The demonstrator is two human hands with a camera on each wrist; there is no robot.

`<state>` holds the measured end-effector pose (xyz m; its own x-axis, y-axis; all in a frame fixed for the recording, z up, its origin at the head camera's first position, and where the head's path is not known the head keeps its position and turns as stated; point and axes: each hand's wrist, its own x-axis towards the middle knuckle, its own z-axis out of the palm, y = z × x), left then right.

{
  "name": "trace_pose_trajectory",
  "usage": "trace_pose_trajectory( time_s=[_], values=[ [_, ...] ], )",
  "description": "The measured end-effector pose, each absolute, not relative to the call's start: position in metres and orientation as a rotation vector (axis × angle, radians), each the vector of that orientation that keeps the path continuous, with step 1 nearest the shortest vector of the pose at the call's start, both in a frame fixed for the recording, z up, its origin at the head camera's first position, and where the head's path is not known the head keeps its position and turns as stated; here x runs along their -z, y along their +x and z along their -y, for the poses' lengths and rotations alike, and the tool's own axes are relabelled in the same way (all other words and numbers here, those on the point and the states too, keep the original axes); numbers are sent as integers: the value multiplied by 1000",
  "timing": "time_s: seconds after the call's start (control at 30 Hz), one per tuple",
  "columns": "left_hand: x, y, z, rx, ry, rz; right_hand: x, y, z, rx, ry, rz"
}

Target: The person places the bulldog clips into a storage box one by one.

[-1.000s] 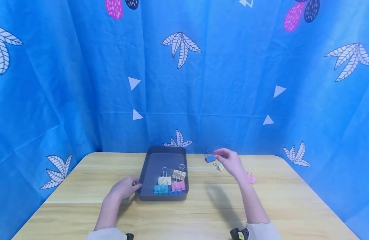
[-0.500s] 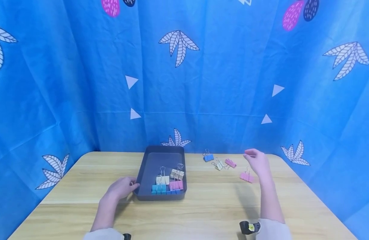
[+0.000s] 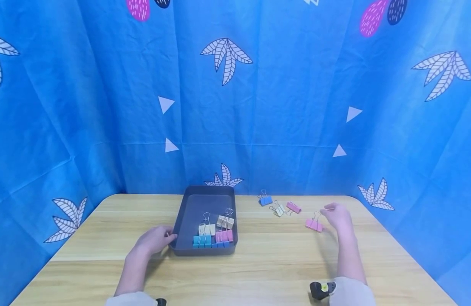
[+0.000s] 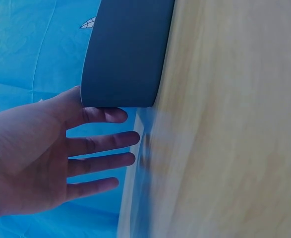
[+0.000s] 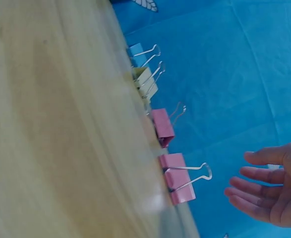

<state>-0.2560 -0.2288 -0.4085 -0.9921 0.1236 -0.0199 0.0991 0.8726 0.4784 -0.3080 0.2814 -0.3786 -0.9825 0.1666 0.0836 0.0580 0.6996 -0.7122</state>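
Observation:
My left hand (image 3: 155, 240) holds the left rim of a dark grey tray (image 3: 182, 221), its thumb over the edge. In the left wrist view its other fingers (image 4: 100, 145) extend beside the tray wall. On the right, my right hand (image 3: 338, 216) hovers beside the wire handles of a pink binder clip (image 3: 313, 225) standing on the table. The right wrist view shows its fingers (image 5: 254, 189) loosely extended, with a gap to that pink clip. Farther back lie another pink binder clip (image 3: 293, 207), a cream one (image 3: 279, 210) and a blue one (image 3: 265, 200).
Inside the tray, toward its front right, sit several binder clips: teal (image 3: 202, 241), cream (image 3: 207, 230), beige (image 3: 225, 222), pink (image 3: 224, 236) and blue (image 3: 220, 245). The wooden table (image 3: 258, 272) ends at a blue patterned curtain (image 3: 289, 106) behind it.
My right hand has moved from beside the blue clip rightward, then down to the front pink clip's handles, uncovering the rear pink clip. My left hand has stayed at the tray.

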Motion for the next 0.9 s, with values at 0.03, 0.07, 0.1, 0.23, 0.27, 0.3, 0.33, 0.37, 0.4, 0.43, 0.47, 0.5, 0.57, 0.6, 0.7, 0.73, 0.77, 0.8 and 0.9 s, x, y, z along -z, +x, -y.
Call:
trace_pose_trajectory(
  time_s=[0.03,0.07,0.1,0.23,0.27,0.3,0.33,0.37,0.4,0.43,0.47,0.5,0.57,0.6,0.7,0.73,0.77,0.8,0.9],
  values=[
    [408,-256,229,-764,178,-2989,380,-308,-282,-1162,-194,2772],
    [408,-256,229,-763,180,-2989,381,-307,-282,-1164,-204,2781],
    [408,-256,229,-762,181,-2989,382,-307,-282,-1166,-214,2789],
    [408,-256,229,-758,181,-2987,386,-306,-280,-1200,-250,2794],
    [408,-256,229,-754,182,-2988,387,-307,-280,-1199,-254,2794],
    [408,-256,229,-752,182,-2988,389,-307,-280,-1222,-261,2787],
    [408,-256,229,-753,180,-2986,390,-306,-279,-1251,-269,2778],
    [408,-256,229,-753,180,-2985,392,-306,-279,-1292,-277,2766],
    [408,-256,229,-752,181,-2984,393,-307,-279,-1322,-280,2758],
    [408,-256,229,-755,181,-2983,395,-307,-279,-1346,-282,2754],
    [408,-257,229,-758,181,-2982,397,-308,-279,-1371,-289,2746],
    [408,-257,230,-759,181,-2981,399,-308,-279,-1401,-295,2738],
    [409,-257,230,-757,181,-2980,402,-309,-279,-1422,-297,2736],
    [409,-257,230,-758,180,-2979,403,-309,-279,-1421,-301,2740],
    [409,-258,230,-757,179,-2978,406,-309,-280,-1424,-299,2744],
    [409,-258,230,-758,179,-2976,406,-309,-281,-1425,-299,2746],
    [409,-258,230,-759,178,-2976,407,-309,-282,-1420,-297,2751],
    [409,-258,230,-758,177,-2977,407,-310,-282,-1419,-296,2756],
    [409,-258,230,-755,173,-2975,411,-312,-284,-1415,-291,2762]
  ],
)
